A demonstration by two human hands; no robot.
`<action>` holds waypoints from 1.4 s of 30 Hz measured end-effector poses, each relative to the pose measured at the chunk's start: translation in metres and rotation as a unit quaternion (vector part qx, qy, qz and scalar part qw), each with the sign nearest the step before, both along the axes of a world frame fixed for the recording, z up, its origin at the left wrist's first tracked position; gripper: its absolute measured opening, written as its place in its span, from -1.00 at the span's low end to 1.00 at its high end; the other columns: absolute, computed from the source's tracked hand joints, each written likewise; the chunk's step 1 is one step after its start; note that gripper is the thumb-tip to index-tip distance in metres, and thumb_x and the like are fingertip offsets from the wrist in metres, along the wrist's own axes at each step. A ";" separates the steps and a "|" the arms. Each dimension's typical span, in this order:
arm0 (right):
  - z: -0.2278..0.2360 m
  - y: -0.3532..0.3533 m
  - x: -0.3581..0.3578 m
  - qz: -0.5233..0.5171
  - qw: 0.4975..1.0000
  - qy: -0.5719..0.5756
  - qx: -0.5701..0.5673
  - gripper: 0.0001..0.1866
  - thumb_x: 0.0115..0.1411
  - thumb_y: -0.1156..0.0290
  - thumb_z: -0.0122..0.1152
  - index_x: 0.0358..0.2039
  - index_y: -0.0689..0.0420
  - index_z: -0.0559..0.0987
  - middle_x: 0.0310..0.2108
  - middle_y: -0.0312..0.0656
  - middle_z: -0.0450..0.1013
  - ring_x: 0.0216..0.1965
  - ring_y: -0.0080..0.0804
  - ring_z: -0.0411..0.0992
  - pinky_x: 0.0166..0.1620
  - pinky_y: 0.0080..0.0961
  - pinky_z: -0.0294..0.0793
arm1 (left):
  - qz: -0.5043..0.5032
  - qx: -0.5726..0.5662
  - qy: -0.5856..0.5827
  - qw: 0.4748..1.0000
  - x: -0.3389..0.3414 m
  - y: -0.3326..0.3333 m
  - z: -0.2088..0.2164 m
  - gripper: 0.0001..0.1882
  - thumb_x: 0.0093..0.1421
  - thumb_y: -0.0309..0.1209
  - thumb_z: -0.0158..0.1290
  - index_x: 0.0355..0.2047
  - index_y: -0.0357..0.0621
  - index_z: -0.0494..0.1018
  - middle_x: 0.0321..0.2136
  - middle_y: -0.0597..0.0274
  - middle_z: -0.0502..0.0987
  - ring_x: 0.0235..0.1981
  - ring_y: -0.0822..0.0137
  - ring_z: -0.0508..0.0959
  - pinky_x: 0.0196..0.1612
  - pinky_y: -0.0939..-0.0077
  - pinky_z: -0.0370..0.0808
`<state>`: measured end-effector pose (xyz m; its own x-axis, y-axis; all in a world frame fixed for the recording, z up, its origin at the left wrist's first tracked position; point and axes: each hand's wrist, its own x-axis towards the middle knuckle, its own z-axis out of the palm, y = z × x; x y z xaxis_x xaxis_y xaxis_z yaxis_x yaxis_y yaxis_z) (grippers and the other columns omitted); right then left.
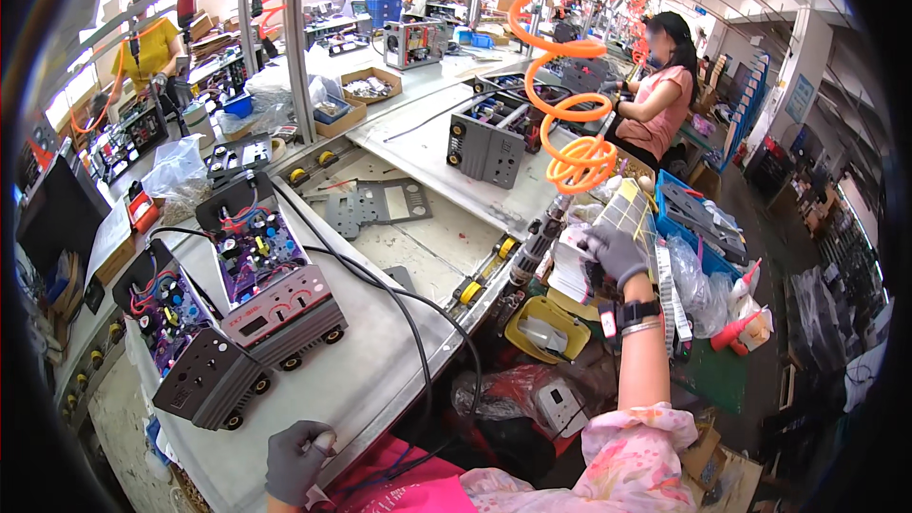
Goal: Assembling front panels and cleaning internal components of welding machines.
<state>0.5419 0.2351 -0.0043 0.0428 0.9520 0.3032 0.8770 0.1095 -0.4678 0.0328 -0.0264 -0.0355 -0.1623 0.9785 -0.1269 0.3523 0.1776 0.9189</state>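
Note:
My left hand (298, 461), in a grey glove with a bare thumb tip, is curled closed over the near edge of the pale work board (351, 375). Whatever it may hold is hidden. Reaching out to the right, my gloved right hand (617, 255) has its fingers bent down at a stack of white paper sheets (570, 271); I cannot make out what is between them. On the board stand two opened grey device housings, one nearer (204, 380) and one behind it (285, 315), with purple circuit boards exposed. Black cables (404, 323) run across the board.
An electric screwdriver (537, 252) hangs from a coiled orange hose (579, 114) beside my right hand. A yellow bin (548, 328) and a blue crate (698, 223) flank it. Another housing (484, 147) stands farther along the line, near a seated co-worker (660, 100). A flat grey panel (370, 207) lies between.

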 end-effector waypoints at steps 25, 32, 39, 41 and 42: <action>0.027 -0.218 -0.340 0.537 0.825 0.063 0.165 -0.51 0.10 0.48 0.14 0.09 0.23 0.37 -0.01 0.03 0.41 -0.09 -0.01 0.45 -0.07 -0.26 0.45 | 0.040 -0.014 -0.419 0.907 0.018 -0.041 0.066 -0.70 0.30 -0.14 -0.08 -0.32 -0.14 0.33 -0.66 0.45 0.23 -0.73 0.60 0.19 -0.70 0.66 0.16; 0.010 -0.216 -0.353 0.571 0.787 0.223 0.073 -0.57 0.10 0.54 0.07 0.03 0.26 0.42 -0.10 0.05 0.45 -0.17 0.03 0.46 -0.10 -0.25 0.45 | 0.096 0.109 -0.457 0.878 0.023 -0.053 0.045 -0.75 0.30 -0.25 -0.05 -0.19 -0.18 0.37 -0.63 0.37 0.31 -0.73 0.59 0.23 -0.70 0.68 0.21; 0.006 -0.216 -0.369 0.618 0.753 0.209 0.085 -0.56 0.06 0.56 0.06 0.02 0.31 0.42 -0.15 0.05 0.46 -0.24 0.00 0.44 -0.15 -0.25 0.45 | 0.124 0.136 -0.444 0.877 0.011 -0.069 0.035 -0.74 0.31 -0.21 -0.08 -0.24 -0.18 0.38 -0.65 0.37 0.33 -0.72 0.61 0.27 -0.70 0.71 0.22; 0.003 -0.219 -0.380 0.654 0.727 0.155 0.142 -0.52 0.05 0.55 0.07 0.05 0.33 0.40 -0.14 0.05 0.45 -0.23 -0.03 0.44 -0.15 -0.25 0.44 | 0.123 0.155 -0.471 0.860 0.003 -0.077 0.031 -0.74 0.31 -0.20 -0.07 -0.28 -0.16 0.38 -0.65 0.38 0.35 -0.71 0.64 0.27 -0.70 0.74 0.23; 0.001 -0.222 -0.385 0.658 0.725 0.154 0.135 -0.52 0.05 0.55 0.07 0.05 0.33 0.40 -0.14 0.05 0.45 -0.23 -0.03 0.44 -0.15 -0.25 0.44 | 0.146 0.143 -0.433 0.878 -0.001 -0.081 0.029 -0.73 0.31 -0.19 -0.08 -0.29 -0.16 0.38 -0.65 0.38 0.34 -0.72 0.64 0.26 -0.71 0.74 0.22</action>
